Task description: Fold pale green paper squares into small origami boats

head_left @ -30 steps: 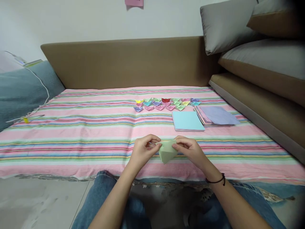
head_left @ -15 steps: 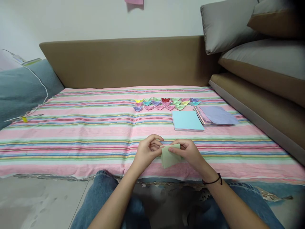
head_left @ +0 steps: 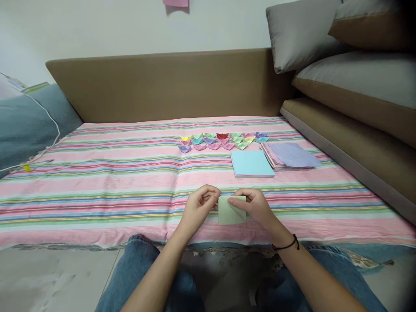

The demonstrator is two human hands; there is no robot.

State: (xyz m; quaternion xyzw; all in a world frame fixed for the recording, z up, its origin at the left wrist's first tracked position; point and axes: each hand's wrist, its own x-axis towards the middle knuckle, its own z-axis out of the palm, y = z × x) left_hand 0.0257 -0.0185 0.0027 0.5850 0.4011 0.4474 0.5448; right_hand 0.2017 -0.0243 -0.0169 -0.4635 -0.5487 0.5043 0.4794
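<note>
A pale green sheet of folded paper (head_left: pixel 231 212) hangs upright, nearly square, above the front of the striped cloth. My right hand (head_left: pixel 256 208) grips its upper right part, thumb on the near face and fingers behind. At the upper left corner of the paper, my left hand (head_left: pixel 202 208) is closed, with thumb and index fingertips pinched together at the edge. Beyond the hands lies a neat stack of light blue paper (head_left: pixel 252 164). Beside that is a looser pile with a lavender sheet (head_left: pixel 294 155) on top.
Several small folded paper boats (head_left: pixel 214 146) in mixed colours stand in rows behind the stacks. The striped cloth (head_left: pixel 97 186) covers the seat up to a brown backrest (head_left: pixel 162 89). Cushions (head_left: pixel 351 80) are piled at right. A white cable (head_left: pixel 53 121) runs at left.
The green paper has turned flatter toward me, its edges now level. My left thumb has come up to the corner from lower on the edge. The view has shifted slightly.
</note>
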